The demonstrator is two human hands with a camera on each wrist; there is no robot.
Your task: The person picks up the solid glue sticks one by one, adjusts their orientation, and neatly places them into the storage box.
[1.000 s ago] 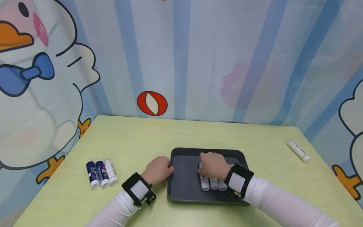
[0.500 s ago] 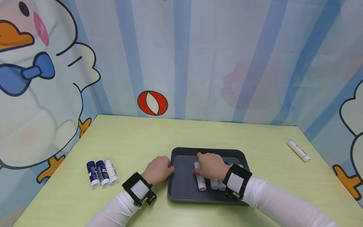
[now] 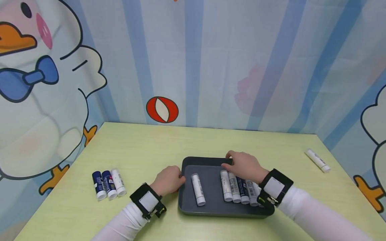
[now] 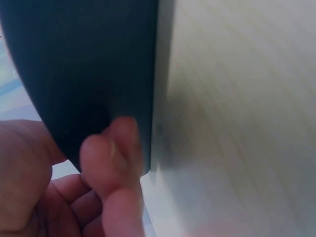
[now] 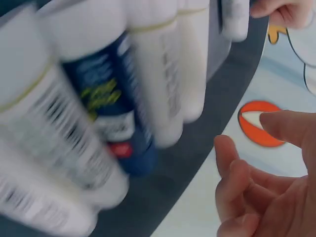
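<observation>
My left hand (image 3: pixel 168 180) grips the left rim of a dark grey tray (image 3: pixel 208 210), thumb and fingers on either side of it in the left wrist view. One white glue stick (image 3: pixel 198 189) lies alone in the left part of the tray. Towards the right, several glue sticks lie side by side, mostly white, with a dark blue glue stick (image 3: pixel 242 190) among them. Over the tray's back edge hovers my right hand (image 3: pixel 246 166), thumb and fingers apart with nothing between them. It hides the far ends of some sticks, and its wristband covers the tray's right side.
Left of the tray, two blue glue sticks (image 3: pixel 104 185) and a white glue stick (image 3: pixel 118 182) lie together on the yellow-green table (image 3: pixel 144 144). Another white glue stick (image 3: pixel 317 160) lies near the right edge. A patterned curtain (image 3: pixel 211 67) hangs behind the table.
My right hand moved left with a white glue stick, let it go in the left part of the tray, then moved back right to the row. The left hand stayed on the rim.
</observation>
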